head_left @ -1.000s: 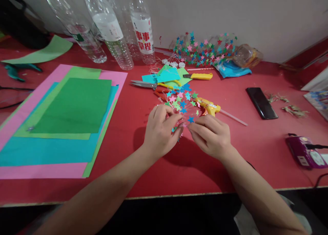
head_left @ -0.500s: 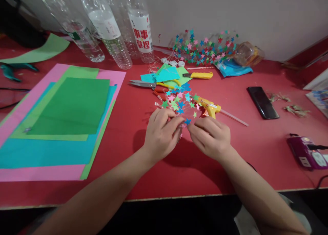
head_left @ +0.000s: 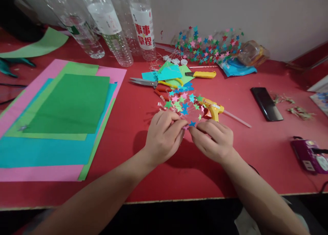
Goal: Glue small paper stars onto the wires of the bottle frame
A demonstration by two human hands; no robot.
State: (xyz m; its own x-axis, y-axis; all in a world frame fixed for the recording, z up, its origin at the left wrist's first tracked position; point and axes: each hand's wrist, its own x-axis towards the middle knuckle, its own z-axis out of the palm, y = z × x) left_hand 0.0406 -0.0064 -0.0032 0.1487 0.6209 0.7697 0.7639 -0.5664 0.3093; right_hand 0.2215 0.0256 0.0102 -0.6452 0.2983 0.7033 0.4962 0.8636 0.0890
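My left hand (head_left: 164, 135) is closed, thumb and finger pinching a clear plastic piece covered with small paper stars (head_left: 177, 107) in pink, green and blue. A blue paper star (head_left: 192, 124) lies between my two sets of fingertips. My right hand (head_left: 214, 139) is closed too, its fingertips pressed together at that star's right edge. What lies inside the curled fingers is hidden. Just beyond the hands are a yellow glue gun (head_left: 214, 108) with a glue stick in it and scissors (head_left: 146, 82) with yellow and red handles.
Coloured paper sheets (head_left: 69, 105) are stacked on the red table (head_left: 123, 125) at left. Clear plastic bottles (head_left: 110, 26) stand behind. A star-covered bottle (head_left: 210, 47) lies at the back, near a yellow utility knife (head_left: 203, 74). A phone (head_left: 266, 104) and purple power adapter (head_left: 310, 156) are at right.
The view has shifted slightly, so most things sit a little further right. Both hands keep nearly the same pinch around the blue star.
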